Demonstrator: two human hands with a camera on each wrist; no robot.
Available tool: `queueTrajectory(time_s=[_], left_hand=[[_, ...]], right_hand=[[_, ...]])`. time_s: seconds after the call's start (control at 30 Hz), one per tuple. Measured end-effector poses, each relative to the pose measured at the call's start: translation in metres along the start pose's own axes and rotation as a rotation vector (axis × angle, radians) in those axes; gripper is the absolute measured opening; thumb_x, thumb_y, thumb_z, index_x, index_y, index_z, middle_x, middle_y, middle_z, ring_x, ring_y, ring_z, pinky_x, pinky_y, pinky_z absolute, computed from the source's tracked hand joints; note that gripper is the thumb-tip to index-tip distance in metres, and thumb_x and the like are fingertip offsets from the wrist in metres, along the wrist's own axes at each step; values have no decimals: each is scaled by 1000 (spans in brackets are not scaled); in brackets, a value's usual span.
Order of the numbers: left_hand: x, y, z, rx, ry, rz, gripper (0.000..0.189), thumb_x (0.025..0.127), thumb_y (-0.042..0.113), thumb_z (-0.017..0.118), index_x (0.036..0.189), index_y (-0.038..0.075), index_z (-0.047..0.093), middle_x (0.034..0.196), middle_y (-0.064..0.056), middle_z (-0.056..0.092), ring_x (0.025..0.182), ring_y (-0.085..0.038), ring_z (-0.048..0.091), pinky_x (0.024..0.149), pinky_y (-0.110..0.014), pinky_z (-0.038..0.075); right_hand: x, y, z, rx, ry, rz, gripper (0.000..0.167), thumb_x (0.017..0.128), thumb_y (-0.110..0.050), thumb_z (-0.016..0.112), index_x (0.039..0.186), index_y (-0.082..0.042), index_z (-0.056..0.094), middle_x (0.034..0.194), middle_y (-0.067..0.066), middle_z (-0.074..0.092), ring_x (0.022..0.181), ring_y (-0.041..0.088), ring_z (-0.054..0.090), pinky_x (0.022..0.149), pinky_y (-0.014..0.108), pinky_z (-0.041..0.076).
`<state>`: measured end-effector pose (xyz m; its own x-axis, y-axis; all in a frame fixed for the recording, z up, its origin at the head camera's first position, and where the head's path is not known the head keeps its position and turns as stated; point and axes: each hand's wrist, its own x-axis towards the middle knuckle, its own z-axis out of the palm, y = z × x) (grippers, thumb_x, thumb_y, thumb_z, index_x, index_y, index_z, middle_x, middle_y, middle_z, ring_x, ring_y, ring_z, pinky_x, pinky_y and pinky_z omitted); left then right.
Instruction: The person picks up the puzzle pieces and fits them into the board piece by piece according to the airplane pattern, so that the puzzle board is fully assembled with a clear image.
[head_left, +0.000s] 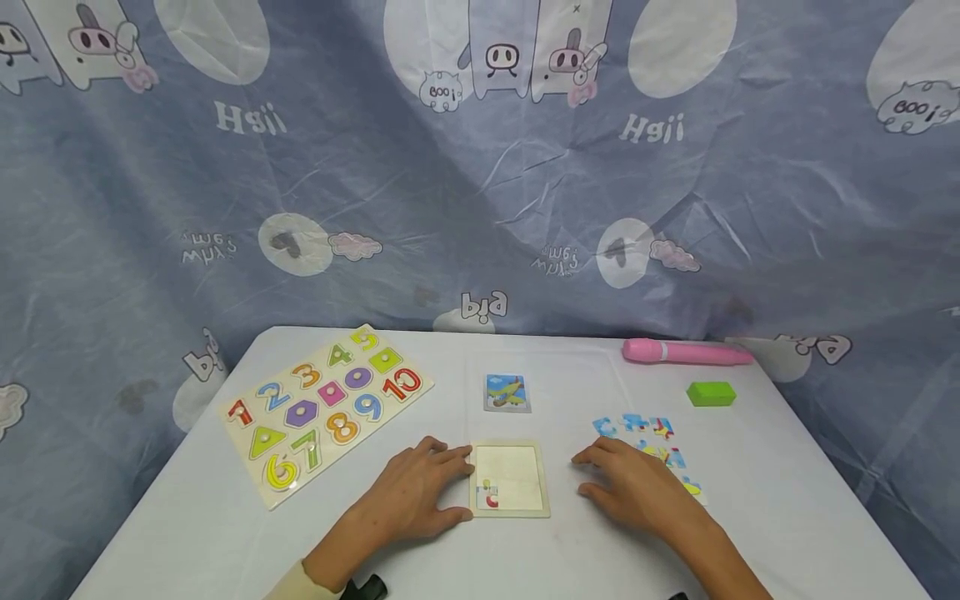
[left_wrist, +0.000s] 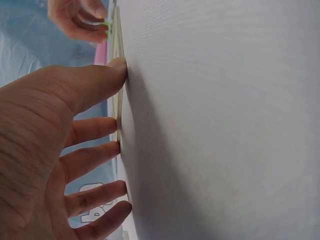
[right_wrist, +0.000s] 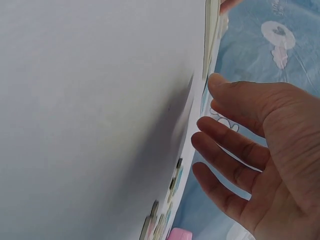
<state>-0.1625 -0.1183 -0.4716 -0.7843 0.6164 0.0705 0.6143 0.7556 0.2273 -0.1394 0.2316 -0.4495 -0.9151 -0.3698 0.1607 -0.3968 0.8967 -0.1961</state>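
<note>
A square wooden puzzle tray (head_left: pixel 517 475) lies at the front middle of the table, with puzzle pieces (head_left: pixel 487 497) in its lower left corner. My left hand (head_left: pixel 420 492) rests at the tray's left side, thumb and fingertips against its edge, fingers spread; the left wrist view shows the thumb (left_wrist: pixel 97 85) on that edge. To the right of the tray is my right hand (head_left: pixel 637 487), fingers loosely bent, nothing in its grasp. Loose puzzle pieces (head_left: pixel 663 427) with blue, yellow and red print lie beyond and beside it, some partly hidden by the hand.
Behind the tray lies a small airplane picture card (head_left: pixel 507 392). A number-and-shape peg board (head_left: pixel 322 408) sits at left. At the back right are a green block (head_left: pixel 711 393) and a pink cylindrical stick (head_left: pixel 686 352). A patterned curtain (head_left: pixel 480 183) hangs behind the table.
</note>
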Motion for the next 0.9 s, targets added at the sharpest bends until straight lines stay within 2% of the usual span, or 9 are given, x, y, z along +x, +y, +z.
queueTrajectory(time_s=[0.43,0.67,0.9], left_hand=[[-1,-1,2,0,13,9,56,91,56,82,138,26,72,156,6,61,133,-21,58,98,-50,57],[-1,0,2,4,13,10,57,91,56,82,138,26,72,156,5,61,133,-22,58,98,-50,56],[-1,-1,1,12,26,25,57,90,55,83,137,24,73,156,4,61,131,-22,59,96,-50,57]], right_hand=[[-13,18,-7,-2,8,35,32,86,-27,92,115,-25,79,111,-12,71,101,12,71,83,41,60],[-21,26,-9,-1,-32,112,33,86,-29,91,116,-27,79,114,-8,72,103,15,71,83,47,60],[-29,36,-14,3,-7,110,31,88,-29,91,116,-28,79,114,-10,71,98,12,68,80,45,58]])
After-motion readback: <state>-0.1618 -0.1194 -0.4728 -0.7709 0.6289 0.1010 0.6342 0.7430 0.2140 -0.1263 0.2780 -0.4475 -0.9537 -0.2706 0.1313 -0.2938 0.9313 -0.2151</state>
